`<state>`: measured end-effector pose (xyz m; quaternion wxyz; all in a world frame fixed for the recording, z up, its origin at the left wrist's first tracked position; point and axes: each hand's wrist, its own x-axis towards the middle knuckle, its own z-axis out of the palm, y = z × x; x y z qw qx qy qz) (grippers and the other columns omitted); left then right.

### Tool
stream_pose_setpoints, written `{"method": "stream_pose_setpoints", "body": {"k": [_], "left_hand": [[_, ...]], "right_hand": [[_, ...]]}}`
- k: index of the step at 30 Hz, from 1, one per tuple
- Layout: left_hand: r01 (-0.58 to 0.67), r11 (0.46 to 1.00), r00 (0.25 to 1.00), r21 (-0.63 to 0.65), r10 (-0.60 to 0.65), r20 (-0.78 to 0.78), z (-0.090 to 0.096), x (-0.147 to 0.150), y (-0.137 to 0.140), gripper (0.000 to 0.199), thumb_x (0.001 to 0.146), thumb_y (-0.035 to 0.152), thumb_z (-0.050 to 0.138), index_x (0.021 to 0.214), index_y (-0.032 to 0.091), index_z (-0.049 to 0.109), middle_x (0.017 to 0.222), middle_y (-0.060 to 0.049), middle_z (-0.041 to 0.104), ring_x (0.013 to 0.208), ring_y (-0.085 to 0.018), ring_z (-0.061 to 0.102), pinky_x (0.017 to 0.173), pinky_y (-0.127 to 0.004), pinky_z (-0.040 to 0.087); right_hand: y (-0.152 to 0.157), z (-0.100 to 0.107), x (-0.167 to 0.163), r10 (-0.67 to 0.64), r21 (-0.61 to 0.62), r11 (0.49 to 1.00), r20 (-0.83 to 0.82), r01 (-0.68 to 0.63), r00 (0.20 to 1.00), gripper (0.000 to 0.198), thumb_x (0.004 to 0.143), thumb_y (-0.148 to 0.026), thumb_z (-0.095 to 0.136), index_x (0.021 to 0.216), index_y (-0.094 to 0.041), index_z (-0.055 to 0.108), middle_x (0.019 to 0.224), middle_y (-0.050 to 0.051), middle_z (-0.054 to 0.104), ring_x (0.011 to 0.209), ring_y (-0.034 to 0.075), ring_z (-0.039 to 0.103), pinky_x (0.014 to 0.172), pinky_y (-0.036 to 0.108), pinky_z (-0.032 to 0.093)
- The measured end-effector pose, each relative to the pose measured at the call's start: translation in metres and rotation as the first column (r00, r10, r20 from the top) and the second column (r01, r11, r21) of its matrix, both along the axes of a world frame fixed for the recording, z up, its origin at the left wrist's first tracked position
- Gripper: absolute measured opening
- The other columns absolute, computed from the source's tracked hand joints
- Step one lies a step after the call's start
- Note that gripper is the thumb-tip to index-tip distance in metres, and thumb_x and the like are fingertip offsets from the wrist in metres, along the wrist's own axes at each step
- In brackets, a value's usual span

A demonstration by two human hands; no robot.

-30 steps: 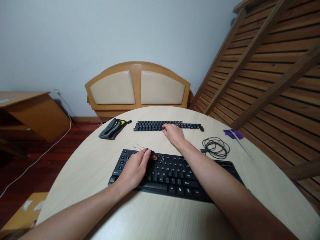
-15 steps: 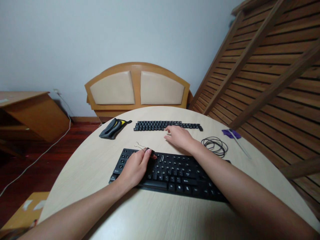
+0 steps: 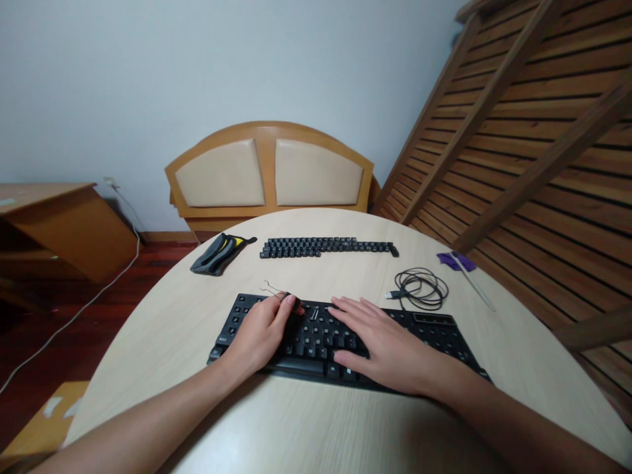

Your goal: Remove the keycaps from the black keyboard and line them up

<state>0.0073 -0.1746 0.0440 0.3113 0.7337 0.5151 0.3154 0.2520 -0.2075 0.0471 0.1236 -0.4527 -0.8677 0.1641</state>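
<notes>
A black keyboard (image 3: 299, 366) lies on the table in front of me, many of its keycaps off and bare switch posts showing. My left hand (image 3: 259, 331) rests over its left part, closed around a wire keycap puller (image 3: 273, 289) whose two thin wire prongs point up and to the left. Over the middle of the keyboard, my right hand (image 3: 388, 339) is spread palm down, holding nothing, with fingers on or just above the keys. Beyond the keyboard, removed keycaps (image 3: 296, 248) are lined up in rows.
A dark grey and yellow pouch (image 3: 220, 255) lies at the back left of the round table (image 3: 162, 336). Behind the keyboard's right side sits a coiled black USB cable (image 3: 424, 289). Farther right, a thin metal tool (image 3: 474, 282) rests on a purple cloth (image 3: 447, 261).
My right hand has come back from the front of the keycap rows to the keyboard and now lies spread over it. My left hand still grips the puller.
</notes>
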Motion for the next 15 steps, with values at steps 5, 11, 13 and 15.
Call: {"method": "stream_pose_setpoints", "body": {"k": [5,11,13,15], "left_hand": [[0.000,1.000,1.000,-0.006,0.000,-0.011,0.0006,0.0005,-0.0008,0.043,0.101,0.042,0.037,0.091,0.019,0.072,0.092,-0.005,0.074,0.088,-0.023,0.067,0.082,-0.032,0.045],[0.012,1.000,0.999,0.019,-0.011,-0.030,-0.0002,0.0009,-0.0022,0.042,0.100,0.041,0.039,0.090,0.019,0.073,0.098,-0.007,0.075,0.091,-0.024,0.067,0.084,-0.033,0.047],[0.027,0.999,0.999,0.033,-0.026,-0.031,-0.0003,0.0011,-0.0032,0.040,0.099,0.040,0.040,0.090,0.019,0.072,0.100,-0.008,0.075,0.094,-0.024,0.067,0.087,-0.034,0.048],[0.050,0.997,0.999,0.062,-0.049,-0.015,-0.0003,0.0013,-0.0045,0.037,0.099,0.038,0.042,0.089,0.019,0.072,0.103,-0.009,0.074,0.097,-0.024,0.067,0.091,-0.034,0.048]], "right_hand": [[-0.0039,-0.0046,0.0025,0.011,-0.015,1.000,0.028,-0.010,1.000,0.075,0.086,-0.060,0.056,0.149,-0.020,0.040,0.159,0.009,0.026,0.147,0.029,0.022,0.121,0.050,0.016],[-0.0020,-0.0075,-0.0002,-0.007,-0.002,1.000,-0.036,0.007,0.999,0.066,0.088,-0.052,0.058,0.146,-0.021,0.045,0.156,0.010,0.033,0.145,0.030,0.028,0.120,0.054,0.020],[-0.0020,-0.0076,-0.0003,-0.010,0.001,1.000,-0.043,0.011,0.999,0.065,0.088,-0.050,0.059,0.145,-0.022,0.046,0.156,0.010,0.034,0.145,0.030,0.028,0.120,0.054,0.020],[-0.0023,-0.0078,-0.0002,-0.014,0.006,1.000,-0.045,0.014,0.999,0.065,0.088,-0.050,0.059,0.144,-0.022,0.047,0.156,0.009,0.034,0.145,0.030,0.028,0.120,0.054,0.020]]}}
